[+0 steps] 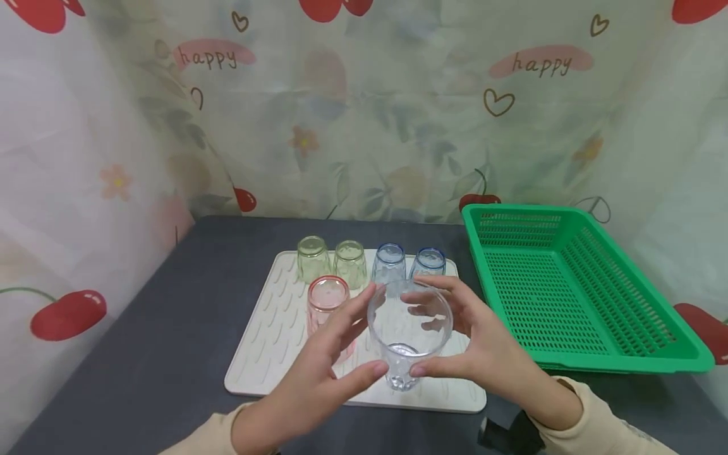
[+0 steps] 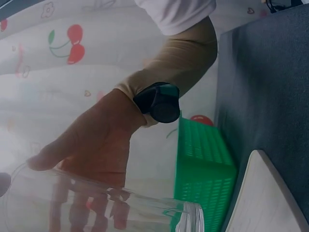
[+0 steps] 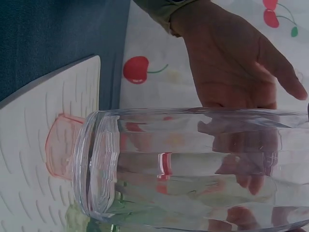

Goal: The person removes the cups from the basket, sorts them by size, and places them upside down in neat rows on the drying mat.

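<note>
A clear drinking glass (image 1: 405, 366) is held up over the white mat (image 1: 267, 341), its round rim facing the head camera. My left hand (image 1: 318, 370) grips its left side, fingers behind it and thumb in front. On the other side my right hand (image 1: 483, 341) grips it the same way; in the left wrist view some right fingers show through the wall. A pink glass (image 1: 328, 296) stands on the mat, partly covered by my left hand. Behind it are two green glasses (image 1: 313, 262) and two blue glasses (image 1: 389, 265), the right blue one partly hidden.
A green plastic basket (image 1: 569, 363) with slotted sides stands to the right of the mat on the dark grey table (image 1: 153, 354). A patterned cloth (image 1: 370, 126) hangs along the back and both sides. A black wrist device (image 1: 512, 436) shows by the right sleeve.
</note>
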`<state>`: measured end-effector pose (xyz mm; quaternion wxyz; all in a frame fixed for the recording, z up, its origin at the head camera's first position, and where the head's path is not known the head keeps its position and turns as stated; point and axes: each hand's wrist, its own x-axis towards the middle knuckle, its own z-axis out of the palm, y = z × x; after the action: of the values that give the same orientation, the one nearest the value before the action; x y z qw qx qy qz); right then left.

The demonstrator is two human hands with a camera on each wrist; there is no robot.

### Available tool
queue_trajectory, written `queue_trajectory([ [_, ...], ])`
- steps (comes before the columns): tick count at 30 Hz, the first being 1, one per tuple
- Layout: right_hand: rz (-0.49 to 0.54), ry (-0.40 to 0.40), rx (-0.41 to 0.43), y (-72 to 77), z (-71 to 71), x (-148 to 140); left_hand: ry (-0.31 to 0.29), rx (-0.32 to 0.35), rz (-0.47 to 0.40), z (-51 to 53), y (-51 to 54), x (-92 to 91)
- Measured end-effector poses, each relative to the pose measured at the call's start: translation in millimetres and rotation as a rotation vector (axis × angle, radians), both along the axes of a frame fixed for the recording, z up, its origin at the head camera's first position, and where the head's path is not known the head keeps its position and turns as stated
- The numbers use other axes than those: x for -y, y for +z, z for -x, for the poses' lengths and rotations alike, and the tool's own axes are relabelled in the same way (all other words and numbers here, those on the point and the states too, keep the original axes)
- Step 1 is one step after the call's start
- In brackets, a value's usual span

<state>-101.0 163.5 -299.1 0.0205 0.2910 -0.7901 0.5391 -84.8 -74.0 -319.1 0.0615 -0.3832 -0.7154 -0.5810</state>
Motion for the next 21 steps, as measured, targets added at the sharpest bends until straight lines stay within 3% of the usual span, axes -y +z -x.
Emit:
queue_trajectory([
  [5, -0.003, 0.033, 0.000, -6.0, -2.8, 2, 0.003, 0.097, -0.012, 0.8, -4.3, -4.5],
  [12, -0.008, 0.043, 0.026, -7.1, -4.3, 5, 0.027, 0.132, 0.010, 2.1, -4.3, -6.7],
  [17, -0.022, 0.037, 0.046, -8.4, -6.2, 6, 0.046, 0.127, -0.001, 4.3, -5.1, -6.5],
  [21, 0.016, 0.078, 0.009, -13.2, -8.3, 9, 0.048, 0.058, -0.038, 6.1, -7.3, -4.9],
])
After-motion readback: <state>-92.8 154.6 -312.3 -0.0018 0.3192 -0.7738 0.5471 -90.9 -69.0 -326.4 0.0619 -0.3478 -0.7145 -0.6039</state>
